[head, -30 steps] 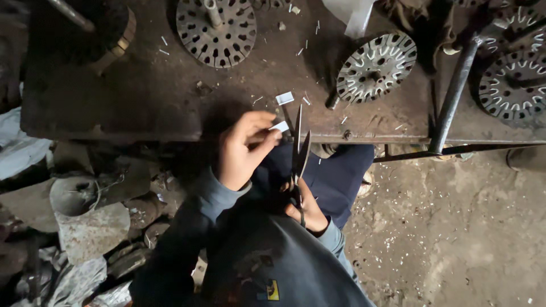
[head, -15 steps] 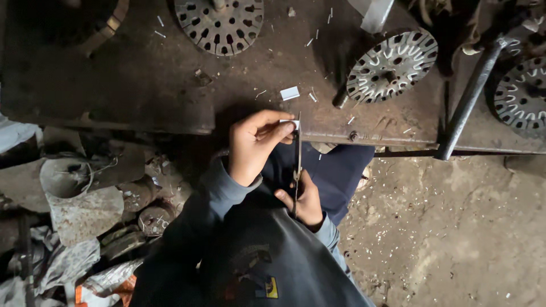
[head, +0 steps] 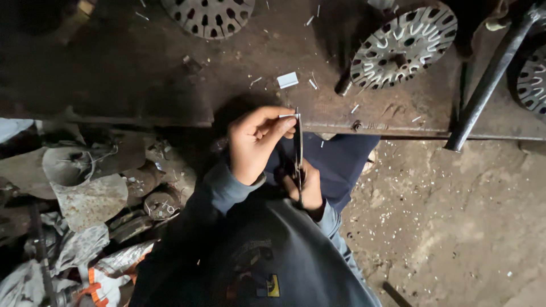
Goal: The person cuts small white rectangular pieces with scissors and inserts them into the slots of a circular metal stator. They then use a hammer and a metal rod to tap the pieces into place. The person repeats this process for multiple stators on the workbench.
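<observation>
Left hand [head: 256,142] pinches small white paper strip [head: 287,116] at near table [head: 142,85] edge; right hand [head: 304,187] grips dark metal scissors [head: 298,148]. Blades now closed, upright; open a second ago.

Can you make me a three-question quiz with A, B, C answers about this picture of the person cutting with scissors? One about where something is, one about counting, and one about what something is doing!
1. Where is the loose white piece?
A. On the dark workbench
B. On the dirt floor
C. On the person's lap

2. How many round slotted metal discs show at least partly on the workbench?
A. One
B. Three
C. Six

3. What is the left hand doing?
A. Resting flat on the bench
B. Pinching a small white strip at the scissors
C. Gripping the long metal bar

Answers: 1 A, the piece lies on the benchtop above the hands. 2 B, one disc sits top centre, one to its right, one at the right edge. 3 B, its fingers hold the strip against the blade tip, while the right hand holds the handles.
</observation>
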